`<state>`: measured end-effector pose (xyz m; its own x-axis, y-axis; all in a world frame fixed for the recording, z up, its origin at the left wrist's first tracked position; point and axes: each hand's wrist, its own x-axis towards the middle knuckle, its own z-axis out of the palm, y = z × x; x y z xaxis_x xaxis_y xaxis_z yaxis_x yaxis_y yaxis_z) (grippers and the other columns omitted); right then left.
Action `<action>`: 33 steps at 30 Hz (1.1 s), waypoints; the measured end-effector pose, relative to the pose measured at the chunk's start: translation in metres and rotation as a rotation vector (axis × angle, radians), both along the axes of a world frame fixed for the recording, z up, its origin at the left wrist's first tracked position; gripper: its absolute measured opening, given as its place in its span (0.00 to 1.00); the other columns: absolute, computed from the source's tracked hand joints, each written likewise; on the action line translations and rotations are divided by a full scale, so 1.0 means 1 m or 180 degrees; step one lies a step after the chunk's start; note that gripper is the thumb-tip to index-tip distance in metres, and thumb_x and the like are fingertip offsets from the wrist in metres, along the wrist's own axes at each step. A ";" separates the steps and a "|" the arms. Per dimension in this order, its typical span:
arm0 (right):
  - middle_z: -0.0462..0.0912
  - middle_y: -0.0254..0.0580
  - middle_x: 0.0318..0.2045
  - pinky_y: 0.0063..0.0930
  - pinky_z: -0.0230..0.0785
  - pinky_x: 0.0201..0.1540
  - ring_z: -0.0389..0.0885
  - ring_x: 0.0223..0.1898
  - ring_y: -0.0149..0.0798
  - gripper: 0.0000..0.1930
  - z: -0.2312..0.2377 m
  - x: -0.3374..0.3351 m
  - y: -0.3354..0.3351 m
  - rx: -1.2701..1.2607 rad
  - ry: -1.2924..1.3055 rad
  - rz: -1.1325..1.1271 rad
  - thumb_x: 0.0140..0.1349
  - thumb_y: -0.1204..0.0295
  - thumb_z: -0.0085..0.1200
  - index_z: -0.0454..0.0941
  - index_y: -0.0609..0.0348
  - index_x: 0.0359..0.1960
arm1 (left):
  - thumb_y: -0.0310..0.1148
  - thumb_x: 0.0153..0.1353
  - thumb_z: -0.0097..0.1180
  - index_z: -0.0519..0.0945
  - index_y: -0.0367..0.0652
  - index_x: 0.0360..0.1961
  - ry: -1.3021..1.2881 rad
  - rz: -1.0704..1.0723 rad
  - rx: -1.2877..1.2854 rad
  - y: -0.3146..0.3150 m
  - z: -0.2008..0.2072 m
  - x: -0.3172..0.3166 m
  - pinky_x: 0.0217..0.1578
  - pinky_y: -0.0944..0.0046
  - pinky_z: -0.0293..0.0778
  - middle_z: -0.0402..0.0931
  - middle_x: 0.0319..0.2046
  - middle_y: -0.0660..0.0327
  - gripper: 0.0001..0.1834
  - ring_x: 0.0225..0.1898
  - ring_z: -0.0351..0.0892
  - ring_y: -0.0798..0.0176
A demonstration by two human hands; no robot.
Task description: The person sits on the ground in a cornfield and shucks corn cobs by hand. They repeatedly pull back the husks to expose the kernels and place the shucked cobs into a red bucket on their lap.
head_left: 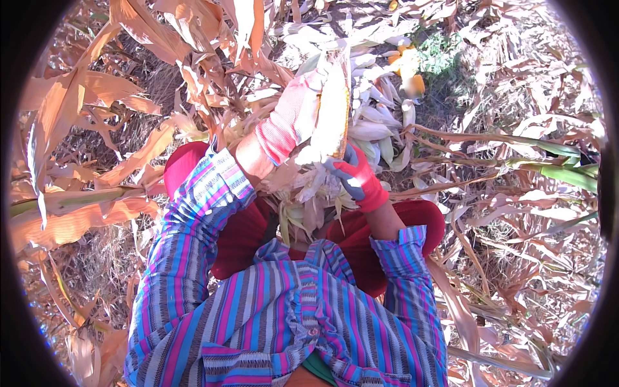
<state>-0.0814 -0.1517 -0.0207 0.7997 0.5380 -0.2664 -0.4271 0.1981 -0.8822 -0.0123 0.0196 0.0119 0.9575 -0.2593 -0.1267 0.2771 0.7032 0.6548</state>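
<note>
An ear of corn (335,119) with yellow kernels stands nearly upright between my hands, pale husk along its left side. My left hand (298,111), in a light red knit glove, is closed on the ear's upper left side; bright sunlight washes out its fingers. At the lower end of the ear, my right hand (356,177) grips the base with its gloved fingers, red at the back and grey over the fingers. Loose pale husks (316,190) hang and lie just below the ear, between my knees.
Stripped husks (377,126) are heaped beyond my hands. Several bare yellow ears (406,64) lie farther off, beside a green weed (438,53). Dry corn stalks and leaves (97,97) crowd the left, and a greenish stalk (561,171) reaches in from the right.
</note>
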 end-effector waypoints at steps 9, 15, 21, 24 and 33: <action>0.75 0.29 0.38 0.18 0.63 0.40 0.70 0.38 0.22 0.20 0.007 0.000 -0.006 0.0023 0.0021 0.0804 0.55 0.71 0.54 0.69 0.59 0.51 | 0.42 0.66 0.41 0.72 0.41 0.42 -0.0238 -0.0812 -0.0073 0.009 0.052 -0.007 0.34 0.66 0.75 0.74 0.29 0.62 0.16 0.29 0.76 0.66; 0.73 0.34 0.46 0.22 0.64 0.46 0.70 0.45 0.26 0.29 0.018 0.002 0.014 -0.0061 0.0025 0.0196 0.54 0.74 0.54 0.60 0.61 0.60 | 0.49 0.64 0.42 0.71 0.46 0.28 0.0690 0.0276 -0.0467 0.001 0.050 -0.003 0.24 0.64 0.70 0.66 0.18 0.65 0.19 0.19 0.67 0.66; 0.74 0.37 0.44 0.24 0.66 0.48 0.72 0.44 0.28 0.27 0.001 -0.001 0.034 -0.0185 -0.0191 -0.0413 0.54 0.77 0.55 0.62 0.63 0.57 | 0.50 0.64 0.43 0.70 0.47 0.27 0.0636 0.0183 -0.0464 0.013 0.028 0.002 0.22 0.65 0.68 0.65 0.16 0.66 0.18 0.17 0.65 0.67; 0.76 0.36 0.39 0.24 0.67 0.44 0.73 0.40 0.28 0.17 -0.007 -0.008 0.043 -0.0737 -0.0357 -0.0392 0.56 0.74 0.53 0.69 0.63 0.48 | 0.51 0.63 0.44 0.69 0.48 0.27 0.0682 0.0198 -0.0468 0.012 0.020 0.008 0.20 0.66 0.67 0.64 0.16 0.67 0.18 0.17 0.64 0.67; 0.73 0.37 0.45 0.24 0.66 0.48 0.73 0.44 0.28 0.21 -0.020 0.022 0.034 0.0933 0.0172 -0.1071 0.66 0.63 0.43 0.64 0.63 0.55 | 0.55 0.61 0.46 0.64 0.55 0.21 0.0864 0.0221 -0.0184 -0.002 0.013 0.016 0.13 0.68 0.56 0.57 0.12 0.71 0.20 0.12 0.56 0.71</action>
